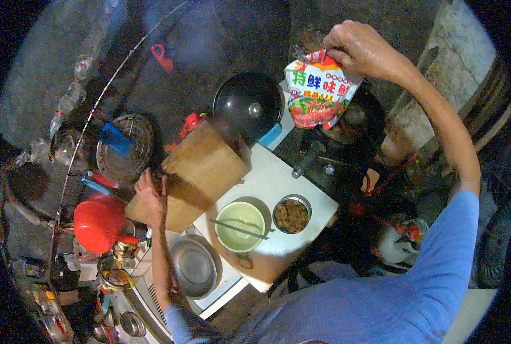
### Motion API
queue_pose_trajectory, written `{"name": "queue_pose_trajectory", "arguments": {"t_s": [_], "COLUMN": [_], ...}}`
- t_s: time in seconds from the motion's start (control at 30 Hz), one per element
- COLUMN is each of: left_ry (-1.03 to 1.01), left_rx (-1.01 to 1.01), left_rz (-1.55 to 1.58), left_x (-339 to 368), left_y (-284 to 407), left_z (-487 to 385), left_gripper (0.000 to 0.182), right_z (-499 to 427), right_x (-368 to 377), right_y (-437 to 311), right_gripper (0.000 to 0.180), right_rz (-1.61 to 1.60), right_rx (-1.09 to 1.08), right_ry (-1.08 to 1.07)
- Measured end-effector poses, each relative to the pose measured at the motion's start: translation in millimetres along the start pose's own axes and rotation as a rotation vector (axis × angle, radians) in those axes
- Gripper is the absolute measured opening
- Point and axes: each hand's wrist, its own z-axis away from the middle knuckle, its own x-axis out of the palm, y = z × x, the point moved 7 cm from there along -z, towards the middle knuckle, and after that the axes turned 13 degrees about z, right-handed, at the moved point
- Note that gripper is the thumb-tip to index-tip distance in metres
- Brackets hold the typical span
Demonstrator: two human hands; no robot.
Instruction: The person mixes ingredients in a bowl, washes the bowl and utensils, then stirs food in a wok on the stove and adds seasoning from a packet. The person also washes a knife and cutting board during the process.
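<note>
My right hand (358, 51) is raised at the upper right, its fingers closed on the top of a printed plastic food packet (317, 90) that hangs below it. My left hand (152, 195) rests at the left edge of a wooden board (203, 159); whether it grips the board or only touches it, I cannot tell. A pale green bowl (238, 245) with dark chopsticks (238, 228) across it stands on the white tabletop (259, 172). To its right is a round metal container of brown food (291, 215). A grey metal pan (193, 266) sits at the lower left of the bowl.
A black lidded wok (238, 103) lies beyond the board, with a blue-handled cleaver or similar tool (270, 136) beside it. At left are a red plastic vessel (96, 225) and a round metal rack (124, 163). Jars and bowls crowd the lower left; a stone slab (444, 73) stands at right.
</note>
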Motion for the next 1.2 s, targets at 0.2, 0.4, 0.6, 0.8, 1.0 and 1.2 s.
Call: {"name": "queue_pose_trajectory", "arguments": {"t_s": [0.2,0.4,0.6,0.8,1.0,1.2], "left_ry": [-0.035,-0.269,-0.612,-0.783,-0.891,-0.961], "left_rx": [-0.144,-0.221,-0.461,-0.65,-0.724,-0.738], "left_rz": [1.062,1.601,1.981,1.887,1.871,1.866], "left_x": [12.2,52.9,103.4,156.4,179.3,182.3], "left_y": [185.0,317.7,375.5,408.1,430.5,429.1], "left_z": [-50.0,-77.0,-30.0,40.0,114.9,177.2], "left_gripper": [0.044,0.053,0.027,0.013,0.019,0.017], "right_z": [-6.0,12.5,89.4,149.6,207.3,254.1], "right_x": [-9.7,-2.0,20.2,58.2,110.0,148.0], "right_y": [-1.1,-9.1,-19.9,-15.6,-37.0,-77.6], "right_gripper": [0.018,0.018,0.008,0.014,0.03,0.039], "right_rz": [-0.063,-0.188,-0.26,-0.435,-0.752,-0.822], "right_rx": [-0.065,-0.053,-0.019,-0.045,0.089,0.164], "right_ry": [-0.098,-0.296,-0.426,-0.585,-0.659,-0.846]}}
